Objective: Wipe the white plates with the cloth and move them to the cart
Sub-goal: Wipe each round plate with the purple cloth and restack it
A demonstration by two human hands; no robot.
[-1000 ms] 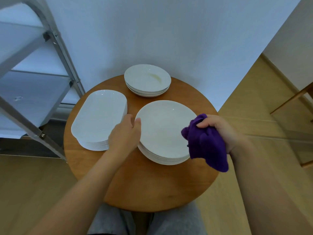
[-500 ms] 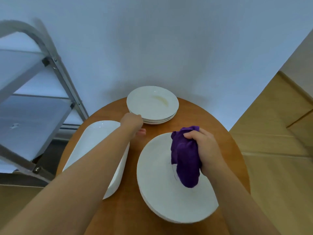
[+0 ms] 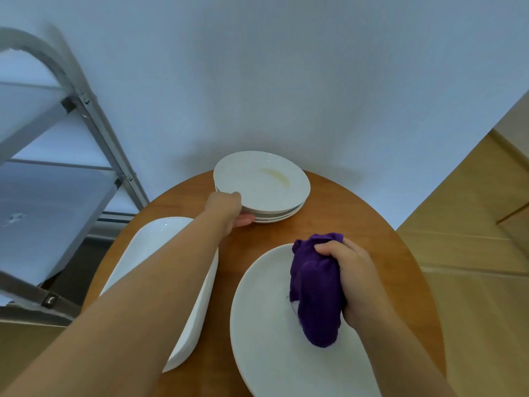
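Head view, round wooden table against white wall.

L hand at near-left edge of small round plate stack at far side of table; thumb on top rim, fingers curled under edge, fingertips partly visible beneath. Grip on top plate vs. whole stack: can't tell. Top plate has a yellowish smear.

R hand curled tight round bunched purple cloth; cloth hangs onto large round plate stack, near-right. Contact pt under cloth hidden. Stack cut off by bottom of frame; plate count not readable.

Oblong plate stack near-left, mostly covered by L forearm; only far end + right edge show.

Cart at left beside table: grey metal frame, pale shelves, cut off by frame edge. Shelf contents unclear.
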